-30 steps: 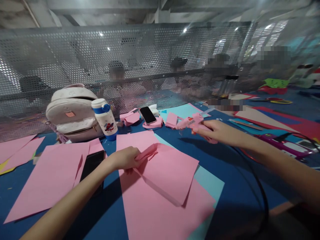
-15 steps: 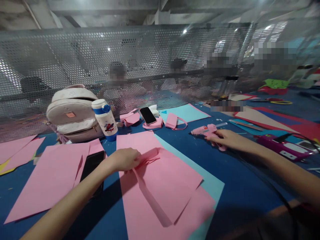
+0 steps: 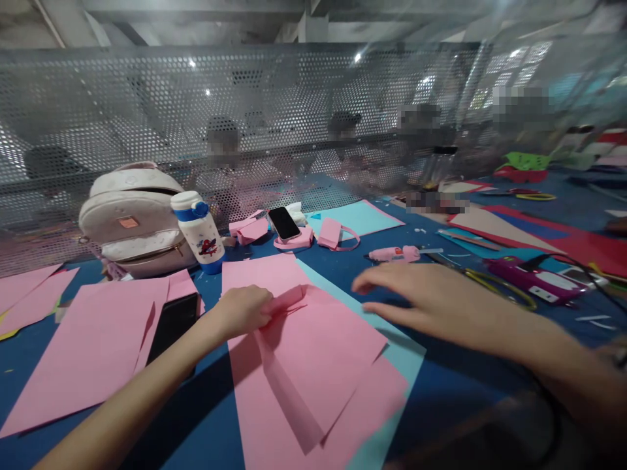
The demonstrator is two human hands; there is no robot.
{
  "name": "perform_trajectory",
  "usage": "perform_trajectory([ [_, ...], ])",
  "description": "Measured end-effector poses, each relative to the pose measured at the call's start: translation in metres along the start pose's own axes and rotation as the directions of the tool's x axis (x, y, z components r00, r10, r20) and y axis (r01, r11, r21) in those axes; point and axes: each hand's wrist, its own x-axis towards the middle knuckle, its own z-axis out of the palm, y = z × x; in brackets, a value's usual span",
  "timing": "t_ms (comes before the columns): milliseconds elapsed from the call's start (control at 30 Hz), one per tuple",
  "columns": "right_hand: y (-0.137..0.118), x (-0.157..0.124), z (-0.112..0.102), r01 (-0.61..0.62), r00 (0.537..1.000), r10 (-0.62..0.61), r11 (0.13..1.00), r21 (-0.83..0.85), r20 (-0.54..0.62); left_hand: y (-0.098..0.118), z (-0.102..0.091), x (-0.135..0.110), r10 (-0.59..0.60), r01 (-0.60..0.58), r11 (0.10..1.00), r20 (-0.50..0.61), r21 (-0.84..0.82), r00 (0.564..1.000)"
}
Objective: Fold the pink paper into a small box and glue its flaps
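My left hand (image 3: 245, 310) is closed on the upper left part of a folded sheet of pink paper (image 3: 323, 352); the fingertips are partly hidden by the fold. Under that sheet lie more pink paper (image 3: 255, 405) and a light blue sheet (image 3: 386, 424). To the right, my right hand (image 3: 416, 300) hovers over the blue table with nothing in it, thumb and fingers apart. Just beyond it a pink glue gun (image 3: 394, 254) rests on the table, its handle hidden behind the hand.
A white backpack (image 3: 132, 222) and a water bottle (image 3: 199, 232) stand at the back left. Phones (image 3: 284, 223) and small pink paper bags (image 3: 333, 234) lie nearby. Yellow-handled scissors (image 3: 504, 287) and a purple device (image 3: 536, 279) are at right. A perforated metal screen (image 3: 294, 117) rises behind.
My right hand has let go of the glue gun, left it lying on the table, and come left toward the paper with its fingers spread. The left hand keeps its hold.
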Motion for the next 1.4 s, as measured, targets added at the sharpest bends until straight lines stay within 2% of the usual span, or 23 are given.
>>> perform_trajectory([
  [67,-0.020,0.029,0.011,0.124,0.992,-0.125,0.991,0.055,0.023,0.003,0.001,-0.001,-0.001,0.001,1.000,-0.019,0.015,1.000],
  [200,-0.042,0.083,0.039,0.233,0.963,-0.229,0.972,-0.011,0.140,0.004,0.004,-0.001,-0.015,0.018,0.999,-0.056,0.043,0.998],
  [300,-0.048,0.109,0.051,0.245,0.956,-0.235,0.969,-0.033,0.174,0.000,0.004,0.000,-0.024,0.029,0.998,-0.081,0.060,0.996],
  [400,-0.052,0.122,0.054,0.222,0.963,-0.213,0.975,-0.034,0.168,-0.007,0.005,0.003,-0.018,0.025,0.998,-0.103,0.065,0.994],
  [500,-0.052,0.129,0.057,0.211,0.962,-0.200,0.977,-0.041,0.188,-0.012,0.007,0.008,-0.011,0.018,0.998,-0.121,0.054,0.993],
  [700,-0.043,0.133,0.073,0.264,0.932,-0.243,0.963,-0.045,0.270,-0.011,0.011,0.015,-0.020,0.023,1.000,-0.155,0.015,0.988],
  [1000,-0.044,0.129,0.072,0.259,0.930,-0.234,0.964,-0.055,0.283,-0.008,0.011,0.012,-0.042,0.042,0.999,-0.124,-0.006,0.991],
  [1400,-0.045,0.128,0.077,0.285,0.930,-0.260,0.956,-0.065,0.260,-0.002,0.010,0.012,-0.071,0.078,0.996,-0.126,0.053,0.990],
])
